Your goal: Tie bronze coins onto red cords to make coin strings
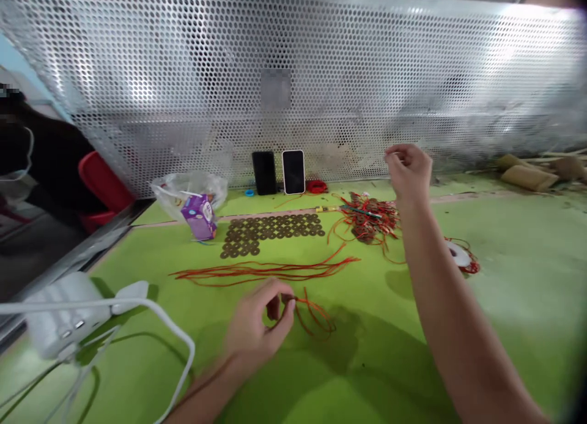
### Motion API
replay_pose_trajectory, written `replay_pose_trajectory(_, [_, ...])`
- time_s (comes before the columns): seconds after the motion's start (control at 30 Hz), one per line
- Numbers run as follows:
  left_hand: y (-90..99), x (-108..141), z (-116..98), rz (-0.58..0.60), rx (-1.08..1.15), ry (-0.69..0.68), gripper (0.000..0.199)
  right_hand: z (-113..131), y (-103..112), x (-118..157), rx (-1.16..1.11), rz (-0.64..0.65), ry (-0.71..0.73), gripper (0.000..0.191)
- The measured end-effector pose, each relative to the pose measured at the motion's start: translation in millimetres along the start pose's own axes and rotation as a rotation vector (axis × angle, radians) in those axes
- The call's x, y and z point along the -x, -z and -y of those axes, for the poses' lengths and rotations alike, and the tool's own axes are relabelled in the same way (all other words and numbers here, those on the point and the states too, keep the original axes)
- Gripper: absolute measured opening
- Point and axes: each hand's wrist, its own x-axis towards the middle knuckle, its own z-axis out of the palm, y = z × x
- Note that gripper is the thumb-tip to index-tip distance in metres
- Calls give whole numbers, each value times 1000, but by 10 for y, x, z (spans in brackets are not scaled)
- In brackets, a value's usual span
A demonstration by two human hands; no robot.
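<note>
Red cord (pixel 314 306) extends from left hand (pixel 252 325), right hand (pixel 413 170) well apart.

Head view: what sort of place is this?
Probably a small handicraft workshop: coin-like discs sit in rows on a green tabletop, long red cords lie in front of them, and a perforated metal panel stands behind.

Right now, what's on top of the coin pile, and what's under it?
A thin teal stick lies across the pile of coins and red cords. Green tabletop shows around it; what's directly underneath is covered.
</note>
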Motion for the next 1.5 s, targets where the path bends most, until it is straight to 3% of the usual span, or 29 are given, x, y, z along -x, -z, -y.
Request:
replay_pose_trajectory(0.07, [-1,-13,19,-47,31,90,8,240,-84,318,-69,195,47,10])
replay_pose_trajectory(0.1, [-3,-20,28,-71,46,147,6,362,-109,523,-104,378,86,9])
replay_pose_trajectory(0.17, [-14,-31,39,-102,85,226,4,564,-114,955,-166,943,163,14])
replay_pose_trajectory(0.2, [-22,-35,41,-111,110,243,4,631,-96,1150,-170,1090,147,16])
replay_pose_trajectory(0.3, [-41,-42,23,-99,193,236,7,689,-8,1523,-158,1250,41,22])
replay_pose_trajectory(0.57, [-37,-5,-65,4,215,235,7,546,105,1547,-159,1338,-148,21])
replay_pose_trajectory(0.87, [-11,-6,-133,46,181,263,8,620,160,1559,-169,1154,-109,8])
replay_pose_trajectory(1.27, [-13,-20,-120,1,170,288,9,609,152,1662,-310,1248,-212,6])
replay_pose_trajectory(1.5, [-10,-25,-143,15,180,279,9,621,133,1727,-191,1192,-155,12])
